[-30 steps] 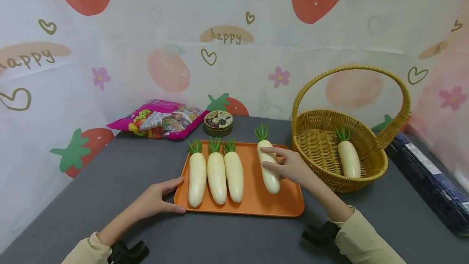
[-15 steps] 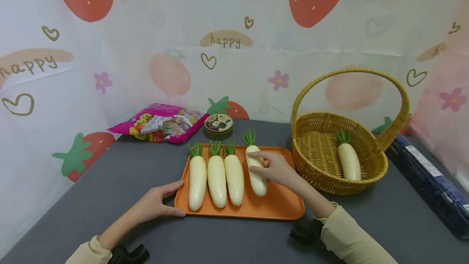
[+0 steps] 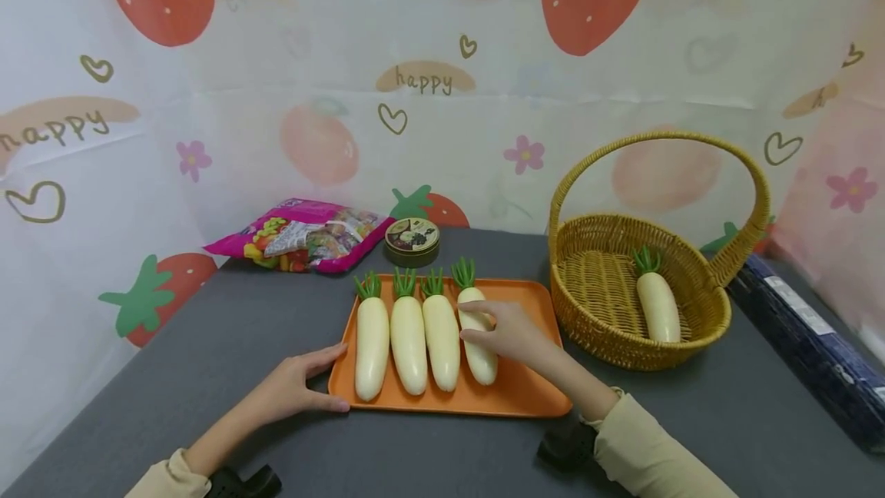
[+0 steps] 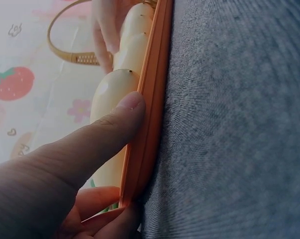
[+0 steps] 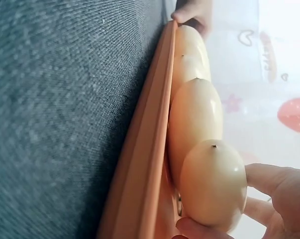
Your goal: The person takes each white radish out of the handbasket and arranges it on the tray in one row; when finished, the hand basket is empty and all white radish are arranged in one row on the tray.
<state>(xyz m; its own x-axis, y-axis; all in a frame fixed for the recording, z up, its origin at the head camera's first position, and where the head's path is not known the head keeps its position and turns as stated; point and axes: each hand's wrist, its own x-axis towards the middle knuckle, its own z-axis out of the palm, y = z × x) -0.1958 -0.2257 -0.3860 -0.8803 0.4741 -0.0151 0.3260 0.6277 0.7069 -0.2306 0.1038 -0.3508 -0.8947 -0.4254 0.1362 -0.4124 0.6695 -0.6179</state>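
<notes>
My right hand (image 3: pixel 508 333) pinches a white radish (image 3: pixel 480 367) with a green leafy top, thumb on one side and fingers on the other. This radish sits at the right end of a row on the orange tray (image 3: pixel 525 396), close beside three more radishes (image 3: pixel 409 348). At the tray's left end, my left hand (image 3: pixel 293 386) holds the near corner. In the left wrist view, the thumb (image 4: pixel 132 102) presses the rim while the other fingers bend around the side. The right wrist view shows the held radish (image 5: pixel 213 184) by its rounded bottom end.
A wicker basket (image 3: pixel 588 325) with a tall handle stands right of the tray, with one radish (image 3: pixel 658 307) inside. Behind the tray are a round tin (image 3: pixel 412 243) and a pink candy bag (image 3: pixel 314 235). A dark blue package (image 3: pixel 816 352) lies along the right side.
My right hand has carried the radish leftward and down, from the tray's right part to beside the other three. The left hand keeps its place at the tray corner.
</notes>
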